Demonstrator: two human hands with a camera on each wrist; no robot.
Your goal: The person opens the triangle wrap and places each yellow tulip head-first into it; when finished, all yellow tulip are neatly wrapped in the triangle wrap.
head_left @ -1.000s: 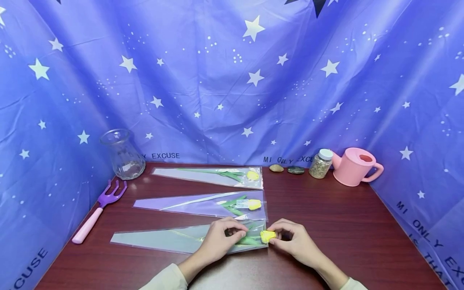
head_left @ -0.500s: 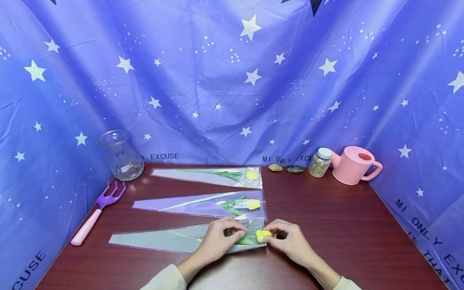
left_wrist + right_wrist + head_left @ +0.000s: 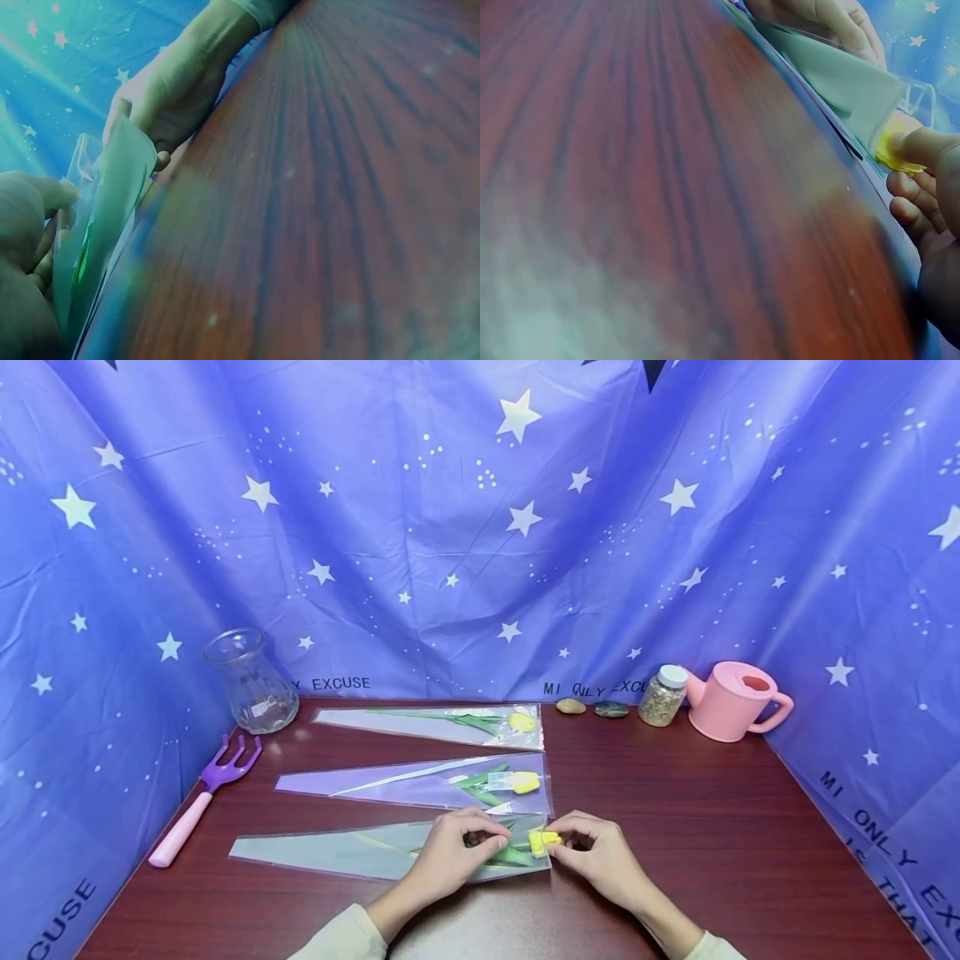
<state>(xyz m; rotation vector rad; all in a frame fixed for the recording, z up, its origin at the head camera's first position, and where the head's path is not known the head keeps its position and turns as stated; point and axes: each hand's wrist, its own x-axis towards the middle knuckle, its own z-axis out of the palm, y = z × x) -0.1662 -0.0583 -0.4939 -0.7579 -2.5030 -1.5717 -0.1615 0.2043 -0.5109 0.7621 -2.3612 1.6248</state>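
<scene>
Nearest me lies a grey-green tapered flower sleeve (image 3: 322, 855) of clear plastic, its wide end to the right. Inside it show the green leaves of an artificial tulip. My left hand (image 3: 453, 852) pinches the sleeve's upper film near that end, lifting it, as the left wrist view shows. With thumb and fingers my right hand (image 3: 607, 856) pinches the yellow tulip head (image 3: 896, 152), right at the sleeve's mouth. Part of the head sits behind the plastic edge. Behind lie two more sleeved yellow tulips, one in a lilac sleeve (image 3: 405, 785), one in a pale sleeve (image 3: 390, 721).
At the left stand a clear glass vase (image 3: 258, 689) and a purple hand fork (image 3: 180, 828) with a pink handle. Along the back right are a tan stone (image 3: 571, 706), a dark stone (image 3: 611, 709), a jar of gravel (image 3: 662, 697) and a pink watering can (image 3: 731, 706).
My right hand has shifted slightly left, and the tulip head has moved left into the sleeve's mouth. My left hand keeps its hold. Between the last two frames little differs.
</scene>
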